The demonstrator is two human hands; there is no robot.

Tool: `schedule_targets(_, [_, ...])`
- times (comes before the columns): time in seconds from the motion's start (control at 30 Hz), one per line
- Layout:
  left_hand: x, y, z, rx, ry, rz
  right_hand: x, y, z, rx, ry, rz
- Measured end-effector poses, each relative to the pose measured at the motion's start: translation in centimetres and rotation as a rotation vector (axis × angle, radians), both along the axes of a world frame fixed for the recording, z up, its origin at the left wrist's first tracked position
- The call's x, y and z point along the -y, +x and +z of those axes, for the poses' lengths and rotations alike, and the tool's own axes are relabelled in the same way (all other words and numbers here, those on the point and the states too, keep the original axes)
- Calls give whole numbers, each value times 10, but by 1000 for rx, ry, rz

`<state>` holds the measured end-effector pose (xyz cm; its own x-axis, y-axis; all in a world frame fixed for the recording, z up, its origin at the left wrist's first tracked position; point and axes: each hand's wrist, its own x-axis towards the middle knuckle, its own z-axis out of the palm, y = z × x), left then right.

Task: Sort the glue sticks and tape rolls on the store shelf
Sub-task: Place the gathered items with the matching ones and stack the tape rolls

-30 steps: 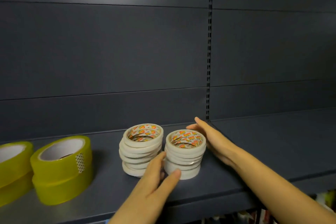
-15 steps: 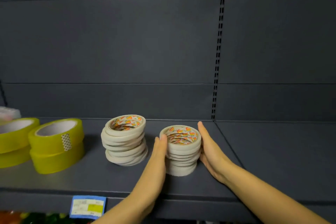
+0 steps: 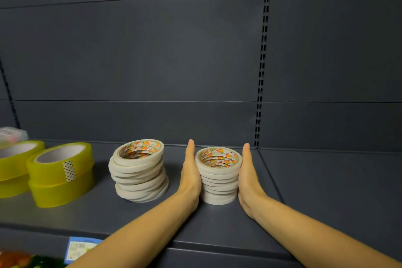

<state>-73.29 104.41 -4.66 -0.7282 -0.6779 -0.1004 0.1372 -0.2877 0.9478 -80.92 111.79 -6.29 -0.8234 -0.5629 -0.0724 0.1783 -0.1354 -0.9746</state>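
Looking over the feed, I saw a dark grey metal store shelf (image 3: 326,191) with matching back panels (image 3: 130,50) filling most of the view, split by a slotted upright (image 3: 262,61) right of centre. At the left sat two stacks of wide translucent yellow tape rolls: one (image 3: 61,176) two rolls high, nearer the middle, and another (image 3: 13,167) cut off by the left edge. Right of them stood a leaning stack of narrow off-white tape rolls (image 3: 139,172) with orange-printed cores, its rolls slipped out of line. Just to its right stood a straighter stack of the same narrow rolls (image 3: 218,176), near the upright's foot. The left hand (image 3: 190,172) lay flat against that stack's left side and the right hand (image 3: 248,176) flat against its right side. Their fingers were straight and together, palms facing, pressing the stack between them without curling round it. A small blue-edged price label (image 3: 79,248) showed on the shelf's near lip, bottom left.
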Motion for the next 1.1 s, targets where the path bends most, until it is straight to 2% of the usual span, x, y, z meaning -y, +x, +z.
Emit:
schedule_targets(0.17, [4, -13, -5, -38, 64, 79, 11, -3, 1, 61, 11, -76])
schedule_targets(0.27, [7, -17, -7, -69, 47, 87, 15, -4, 1, 74, -15, -47])
schedule_targets(0.43, [12, -18, -14, -143, 77, -5, 13, -5, 1, 77, -112, -13])
schedule_targets(0.7, [11, -19, -12, -169, 22, 124, 15, -6, -2, 78, -25, -45])
schedule_targets(0.93, [14, -19, -16, -222, 33, 79, 11, -2, -2, 4, -85, -26])
schedule_targets(1.1, [10, -19, -14, -186, -42, 125, 14, -3, -6, 7, -13, -67])
